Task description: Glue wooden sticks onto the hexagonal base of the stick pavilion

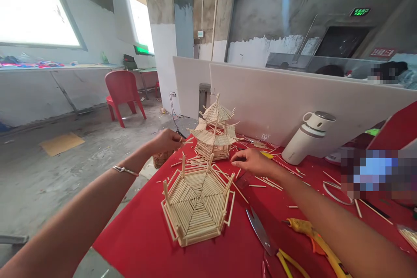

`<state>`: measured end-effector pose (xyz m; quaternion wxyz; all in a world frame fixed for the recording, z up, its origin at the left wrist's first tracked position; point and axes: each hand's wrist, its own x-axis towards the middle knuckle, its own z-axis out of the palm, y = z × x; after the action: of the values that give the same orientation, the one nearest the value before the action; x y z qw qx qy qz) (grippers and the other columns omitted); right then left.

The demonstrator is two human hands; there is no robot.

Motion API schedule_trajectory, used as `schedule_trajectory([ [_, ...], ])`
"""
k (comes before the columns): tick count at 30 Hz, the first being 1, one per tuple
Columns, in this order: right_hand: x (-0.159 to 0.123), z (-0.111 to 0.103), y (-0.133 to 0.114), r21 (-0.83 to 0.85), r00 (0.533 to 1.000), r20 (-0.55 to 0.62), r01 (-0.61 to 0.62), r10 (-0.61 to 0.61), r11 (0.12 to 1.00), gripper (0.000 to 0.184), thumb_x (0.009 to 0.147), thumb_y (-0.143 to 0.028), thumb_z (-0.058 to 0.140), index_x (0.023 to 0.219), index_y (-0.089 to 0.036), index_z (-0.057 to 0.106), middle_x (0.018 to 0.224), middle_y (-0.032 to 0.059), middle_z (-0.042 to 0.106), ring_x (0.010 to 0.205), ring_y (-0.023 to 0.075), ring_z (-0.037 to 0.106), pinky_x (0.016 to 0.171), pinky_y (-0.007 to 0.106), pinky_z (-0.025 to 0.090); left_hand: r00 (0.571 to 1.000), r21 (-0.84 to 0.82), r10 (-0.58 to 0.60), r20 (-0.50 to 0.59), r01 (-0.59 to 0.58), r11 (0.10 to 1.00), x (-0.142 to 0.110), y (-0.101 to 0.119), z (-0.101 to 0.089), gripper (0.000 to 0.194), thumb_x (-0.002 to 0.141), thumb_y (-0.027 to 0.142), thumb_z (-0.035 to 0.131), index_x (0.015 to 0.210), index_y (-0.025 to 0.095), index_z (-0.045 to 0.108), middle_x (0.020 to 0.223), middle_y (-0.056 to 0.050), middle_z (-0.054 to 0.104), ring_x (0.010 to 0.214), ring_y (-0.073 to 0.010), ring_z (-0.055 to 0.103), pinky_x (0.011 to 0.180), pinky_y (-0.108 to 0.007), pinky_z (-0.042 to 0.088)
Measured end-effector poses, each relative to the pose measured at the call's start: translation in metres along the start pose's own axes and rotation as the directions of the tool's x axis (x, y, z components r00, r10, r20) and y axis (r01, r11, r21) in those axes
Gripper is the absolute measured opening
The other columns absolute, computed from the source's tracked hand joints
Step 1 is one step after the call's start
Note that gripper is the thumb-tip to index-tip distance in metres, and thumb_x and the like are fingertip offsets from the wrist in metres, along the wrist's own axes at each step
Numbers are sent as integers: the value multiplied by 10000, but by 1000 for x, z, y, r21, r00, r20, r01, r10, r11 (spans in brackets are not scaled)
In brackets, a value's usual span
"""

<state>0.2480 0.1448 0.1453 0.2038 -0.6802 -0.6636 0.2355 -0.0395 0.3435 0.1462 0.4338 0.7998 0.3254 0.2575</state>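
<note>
At a red-covered table (137, 230), the left hand (170, 139) pinched a short wooden stick (188, 142), its long axis pointing toward an upright stick pagoda (215, 137) just beside it; the right hand's (249, 160) grip could not be told. A many-sided platform (198, 200) lay in front, scissors (260, 230) nearby.

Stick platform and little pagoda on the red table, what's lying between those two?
In the head view, loose thin sticks lie scattered between the platform and the pagoda.
</note>
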Motion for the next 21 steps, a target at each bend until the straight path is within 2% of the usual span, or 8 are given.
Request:
schedule_trajectory([
  [3, -13, -11, -31, 80, 993, -87, 87, -80, 993, 206, 818, -321, 634, 913, -207, 778, 879, 17, 762, 812, 177, 669, 723, 261, 473, 999, -119, -35, 5, 35, 992, -24, 41, -7, 215, 683, 307, 743, 844, 170, 780, 729, -52, 738, 642, -157, 655, 623, -293, 547],
  [6, -35, -15, -72, 251, 970, -190, 195, -149, 948, 243, 819, -386, 664, 941, -208, 775, 835, 26, 743, 733, 157, 641, 672, 265, 476, 995, -404, -98, 5, 92, 910, -62, 86, -2, 188, 678, 229, 782, 849, 149, 781, 824, -85, 754, 711, -167, 682, 678, -309, 579],
  [8, -55, -12, -99, 379, 968, -204, 216, -146, 900, 329, 800, -461, 693, 988, -202, 766, 786, 27, 718, 663, 142, 606, 608, 260, 464, 990, -537, -133, 45, 136, 833, -94, 114, 12, 165, 673, 174, 796, 832, 131, 783, 848, -92, 756, 679, -142, 666, 669, -283, 585],
  [11, -88, 4, -125, 512, 965, -210, 243, -155, 824, 454, 744, -523, 741, 1054, -191, 748, 756, 10, 684, 649, 132, 578, 586, 248, 447, 975, -617, -188, 115, 218, 756, -143, 141, 47, 167, 675, 145, 809, 837, 117, 783, 818, -83, 751, 640, -122, 658, 631, -241, 584],
  [14, -122, 33, -126, 591, 948, -249, 311, -198, 744, 351, 783, -512, 700, 897, -188, 769, 752, -3, 676, 719, 138, 590, 655, 242, 456, 960, -671, -220, 171, 277, 688, -183, 146, 92, 131, 658, 129, 831, 775, 108, 774, 713, -50, 722, 600, -109, 646, 603, -211, 579],
  [17, -150, 73, -105, 680, 969, -236, 216, -70, 700, 342, 792, -511, 663, 829, -184, 761, 727, -6, 671, 700, 137, 586, 635, 230, 453, 929, -752, -309, 202, 349, 559, -211, 131, 142, 128, 645, 75, 833, 750, 97, 763, 679, -44, 715, 612, -118, 664, 616, -203, 586],
  [19, -164, 99, -84, 657, 982, -181, 85, 46, 749, 389, 817, -526, 604, 899, -178, 756, 747, 6, 684, 693, 140, 594, 617, 226, 456, 875, -794, -421, 238, 425, 434, -224, 114, 173, 139, 650, 43, 823, 763, 87, 755, 684, -58, 722, 616, -128, 679, 628, -216, 597],
  [21, -171, 118, -62, 573, 982, -144, -20, 125, 819, 429, 852, -521, 528, 934, -161, 746, 794, 24, 705, 727, 147, 610, 644, 229, 467, 841, -809, -479, 250, 454, 374, -234, 98, 200, 130, 684, 38, 801, 791, 88, 745, 712, -65, 730, 615, -128, 686, 640, -232, 608],
])
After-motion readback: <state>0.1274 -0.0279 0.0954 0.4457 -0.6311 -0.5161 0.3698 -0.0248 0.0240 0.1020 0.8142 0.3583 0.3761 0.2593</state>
